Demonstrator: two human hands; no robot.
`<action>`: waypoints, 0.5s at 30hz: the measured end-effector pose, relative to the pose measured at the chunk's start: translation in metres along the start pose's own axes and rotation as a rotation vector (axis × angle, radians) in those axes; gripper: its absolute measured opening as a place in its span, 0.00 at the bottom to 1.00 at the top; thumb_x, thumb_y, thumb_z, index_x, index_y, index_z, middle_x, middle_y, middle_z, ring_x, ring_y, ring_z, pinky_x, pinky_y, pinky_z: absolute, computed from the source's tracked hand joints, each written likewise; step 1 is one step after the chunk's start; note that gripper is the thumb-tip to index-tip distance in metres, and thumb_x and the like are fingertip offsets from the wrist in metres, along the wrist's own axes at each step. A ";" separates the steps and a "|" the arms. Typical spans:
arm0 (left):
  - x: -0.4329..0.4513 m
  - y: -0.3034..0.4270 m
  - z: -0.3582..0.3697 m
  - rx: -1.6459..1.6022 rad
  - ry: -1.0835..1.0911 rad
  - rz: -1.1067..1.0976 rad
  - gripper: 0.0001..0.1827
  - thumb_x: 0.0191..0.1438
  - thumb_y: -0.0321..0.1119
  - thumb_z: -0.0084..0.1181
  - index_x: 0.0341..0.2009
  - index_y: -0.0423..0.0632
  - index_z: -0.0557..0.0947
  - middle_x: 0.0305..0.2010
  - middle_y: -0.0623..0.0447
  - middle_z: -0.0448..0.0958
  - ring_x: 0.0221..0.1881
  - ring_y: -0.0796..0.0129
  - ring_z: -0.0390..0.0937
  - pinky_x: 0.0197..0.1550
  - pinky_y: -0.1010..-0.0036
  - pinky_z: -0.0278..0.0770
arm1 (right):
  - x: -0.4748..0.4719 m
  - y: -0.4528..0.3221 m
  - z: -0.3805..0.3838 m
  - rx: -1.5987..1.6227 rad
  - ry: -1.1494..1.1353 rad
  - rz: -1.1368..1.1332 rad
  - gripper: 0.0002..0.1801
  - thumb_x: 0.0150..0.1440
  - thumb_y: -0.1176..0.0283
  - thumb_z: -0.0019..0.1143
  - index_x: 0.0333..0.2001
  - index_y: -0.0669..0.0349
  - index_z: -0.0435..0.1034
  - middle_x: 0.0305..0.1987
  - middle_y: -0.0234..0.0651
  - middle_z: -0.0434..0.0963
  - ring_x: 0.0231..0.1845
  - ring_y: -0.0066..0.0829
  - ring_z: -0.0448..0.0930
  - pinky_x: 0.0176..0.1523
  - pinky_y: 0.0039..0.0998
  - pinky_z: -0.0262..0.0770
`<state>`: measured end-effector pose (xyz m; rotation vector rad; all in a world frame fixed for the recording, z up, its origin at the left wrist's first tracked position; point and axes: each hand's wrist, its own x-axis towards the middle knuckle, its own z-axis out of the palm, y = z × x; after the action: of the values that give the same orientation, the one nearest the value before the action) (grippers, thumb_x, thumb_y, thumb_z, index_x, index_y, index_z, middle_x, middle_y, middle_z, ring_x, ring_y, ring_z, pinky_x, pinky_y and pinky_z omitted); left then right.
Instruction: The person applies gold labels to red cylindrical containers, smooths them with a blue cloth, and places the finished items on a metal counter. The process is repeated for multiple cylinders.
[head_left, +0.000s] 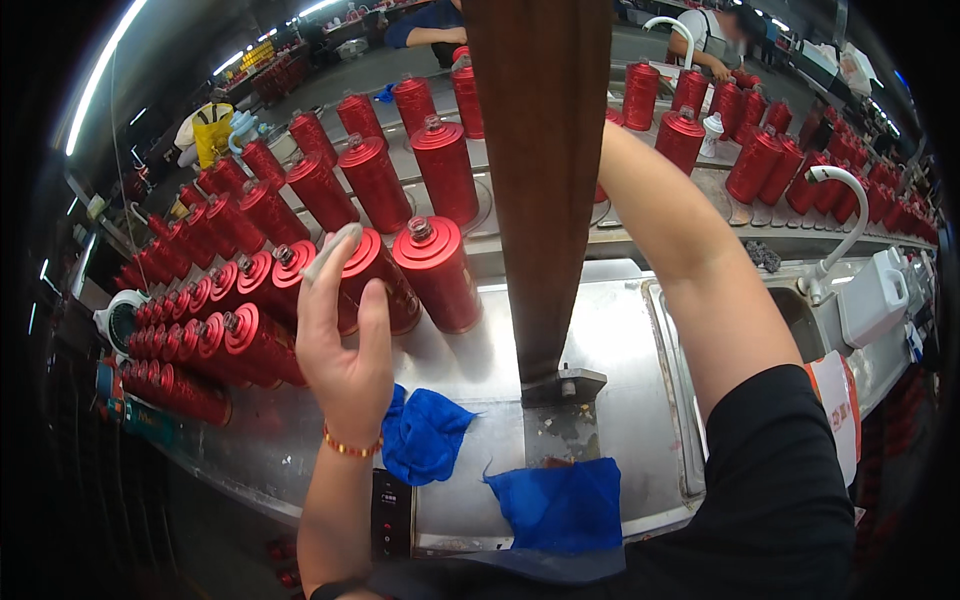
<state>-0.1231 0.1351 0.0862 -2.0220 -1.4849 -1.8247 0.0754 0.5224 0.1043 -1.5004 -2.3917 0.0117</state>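
My left hand (345, 345) is raised at the front of the red bottles, thumb and fingers apart. A pale wrap covers one fingertip, and a red and gold bracelet (351, 448) circles the wrist. Behind the fingers stands a red bottle (367, 259), partly covered; whether the hand touches it is unclear. Just right of that is another red bottle (437, 274) with a clear, narrow neck. My right arm (690, 247) stretches forward past a brown post (551, 187); the post hides my right hand, which is out of view. A blue cloth (427, 439) lies beside my left wrist.
Another blue cloth (562, 502) and a phone (391, 514) lie near the front edge of the metal worktop (480, 382). Red bottles (379, 184) line a track (491, 240) behind. At right are a white faucet (844, 202), a sink (799, 315) and a white jug (874, 296). Co-workers are across.
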 end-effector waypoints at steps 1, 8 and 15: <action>-0.006 0.018 -0.007 -0.064 -0.013 -0.006 0.23 0.62 0.21 0.53 0.63 0.36 0.76 0.62 0.42 0.77 0.68 0.53 0.71 0.72 0.62 0.63 | -0.009 -0.003 0.011 0.047 0.100 0.088 0.35 0.62 0.42 0.53 0.59 0.60 0.73 0.50 0.52 0.84 0.56 0.51 0.83 0.58 0.45 0.78; -0.066 0.089 -0.034 -0.201 -0.181 0.043 0.25 0.64 0.28 0.51 0.64 0.30 0.72 0.65 0.33 0.72 0.68 0.46 0.70 0.71 0.57 0.66 | -0.192 0.007 -0.069 0.048 0.370 -0.123 0.18 0.65 0.56 0.51 0.50 0.58 0.68 0.41 0.52 0.83 0.45 0.55 0.84 0.50 0.50 0.78; -0.057 0.142 0.031 -0.447 -0.534 0.058 0.58 0.55 0.53 0.69 0.76 0.34 0.50 0.78 0.38 0.52 0.78 0.50 0.56 0.77 0.57 0.53 | -0.365 -0.028 -0.246 0.399 0.194 -0.512 0.10 0.67 0.69 0.53 0.44 0.64 0.74 0.34 0.25 0.77 0.30 0.13 0.74 0.35 0.17 0.70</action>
<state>0.0004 0.0426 0.1083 -2.9112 -1.1423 -1.8052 0.2628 0.1500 0.2472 -0.6644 -2.3633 0.2027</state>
